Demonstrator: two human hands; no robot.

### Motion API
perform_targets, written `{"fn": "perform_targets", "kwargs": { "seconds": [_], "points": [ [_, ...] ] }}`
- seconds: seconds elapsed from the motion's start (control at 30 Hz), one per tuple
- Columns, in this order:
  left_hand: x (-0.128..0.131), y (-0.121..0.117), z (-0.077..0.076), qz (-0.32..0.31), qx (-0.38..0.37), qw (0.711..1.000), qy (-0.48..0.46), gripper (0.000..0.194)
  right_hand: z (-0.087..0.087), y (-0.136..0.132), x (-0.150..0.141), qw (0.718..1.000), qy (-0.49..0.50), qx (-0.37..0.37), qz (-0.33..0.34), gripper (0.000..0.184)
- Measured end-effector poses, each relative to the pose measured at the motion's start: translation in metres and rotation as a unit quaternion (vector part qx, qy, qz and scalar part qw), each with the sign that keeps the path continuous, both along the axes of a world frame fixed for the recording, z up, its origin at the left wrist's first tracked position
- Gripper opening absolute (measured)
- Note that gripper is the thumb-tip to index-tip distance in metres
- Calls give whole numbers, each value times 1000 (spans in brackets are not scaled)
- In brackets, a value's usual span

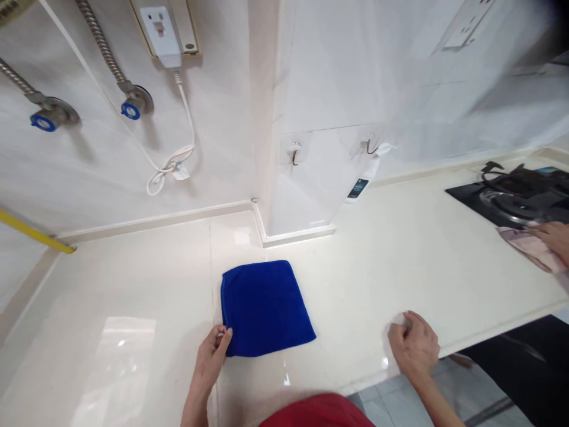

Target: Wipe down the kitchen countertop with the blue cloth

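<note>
A blue cloth (pixel 267 308), folded into a rough square, lies flat on the white countertop (pixel 347 284). My left hand (pixel 216 350) pinches its near left corner between thumb and fingers. To the right of the cloth, apart from it, my right hand (pixel 414 344) rests near the counter's front edge with its fingers curled in. Nothing shows inside that right hand.
At the far right, another person's hand (pixel 551 237) presses a pink cloth (pixel 528 243) beside a black gas stove (pixel 493 201). A wall corner (pixel 302 201) with hooks juts out behind the blue cloth. Pipe valves (pixel 133 107) and a white plug (pixel 160 35) are on the left wall.
</note>
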State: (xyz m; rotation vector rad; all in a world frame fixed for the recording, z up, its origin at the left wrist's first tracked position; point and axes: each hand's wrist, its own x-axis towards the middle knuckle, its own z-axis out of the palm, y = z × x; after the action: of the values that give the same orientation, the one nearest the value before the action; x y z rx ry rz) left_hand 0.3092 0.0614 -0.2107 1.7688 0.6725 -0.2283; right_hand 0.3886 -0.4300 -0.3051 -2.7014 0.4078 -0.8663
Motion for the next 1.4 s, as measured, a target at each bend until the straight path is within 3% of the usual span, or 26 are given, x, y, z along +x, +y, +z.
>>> {"fn": "perform_targets", "kwargs": {
  "seconds": [0.13, 0.23, 0.57, 0.73, 0.93, 1.07, 1.17, 1.3, 1.4],
  "points": [
    [-9, 4, 7, -57, 215, 972, 68, 32, 1, 0, 0, 1000, 2, 2, 2, 40],
    [-12, 4, 17, -86, 292, 944, 130, 26, 2, 0, -1, 1000, 10, 7, 1, 40],
    [-5, -18, 22, -102, 344, 917, 177, 41, 2, 1, -2, 1000, 12, 9, -4, 42],
    [-1, -29, 20, -107, 363, 910, 168, 37, 3, 2, -1, 1000, 5, 7, -4, 41],
    [0, -10, 17, -104, 356, 924, 96, 28, 4, 2, -2, 1000, 8, 5, 0, 40],
    [26, 10, 30, -64, 385, 921, 1, 37, 4, 2, -2, 1000, 14, 10, 3, 41],
    [62, 16, 37, -58, 380, 923, -1, 38, 3, 1, -2, 1000, 12, 18, 1, 42],
    [105, 12, 32, -32, 415, 909, 28, 41, -1, 0, -2, 1000, 15, 27, 2, 43],
    [119, 4, 25, -34, 429, 902, 26, 38, -2, 0, -1, 999, 20, 27, 3, 44]
  ]
}}
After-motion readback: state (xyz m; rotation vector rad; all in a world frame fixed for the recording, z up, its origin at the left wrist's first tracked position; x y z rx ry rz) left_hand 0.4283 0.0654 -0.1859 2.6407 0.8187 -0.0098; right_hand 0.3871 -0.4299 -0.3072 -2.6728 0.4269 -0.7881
